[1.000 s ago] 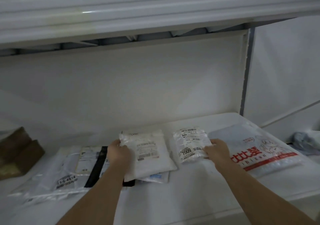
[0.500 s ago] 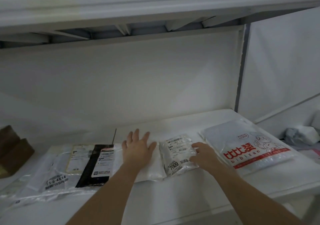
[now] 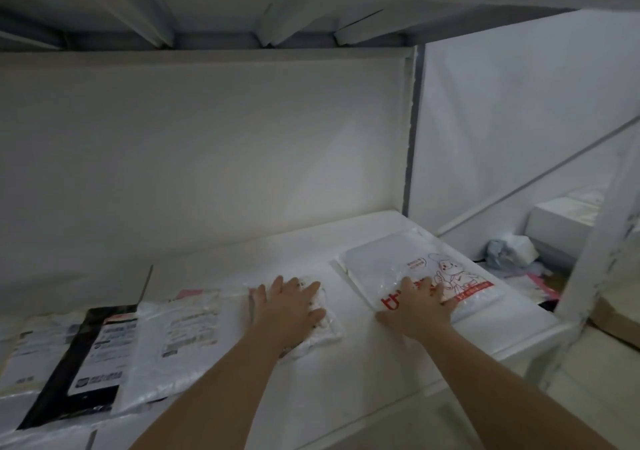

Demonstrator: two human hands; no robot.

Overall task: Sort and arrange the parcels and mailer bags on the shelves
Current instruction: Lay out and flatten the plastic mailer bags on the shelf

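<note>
Bags lay in a row on the shelf (image 3: pixel 214 269), mostly sorted: left hand (image 3: pixel 289 306) pressed flat on small clear bag (image 3: pixel 323 328), right hand (image 3: pixel 420 306) flat on red-printed bag (image 3: pixel 381 262), only final straightening seemed left

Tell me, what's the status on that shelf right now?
Left hand flat on small clear mailer. Right hand flat on red-printed bag. Nothing blocking.

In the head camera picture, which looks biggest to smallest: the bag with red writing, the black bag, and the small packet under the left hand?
1. Bag with red writing and black bag: too close to rank; the black one is partly covered and nearer the camera.
2. Small packet under the left hand: clearly smallest, though partly hidden.
</note>
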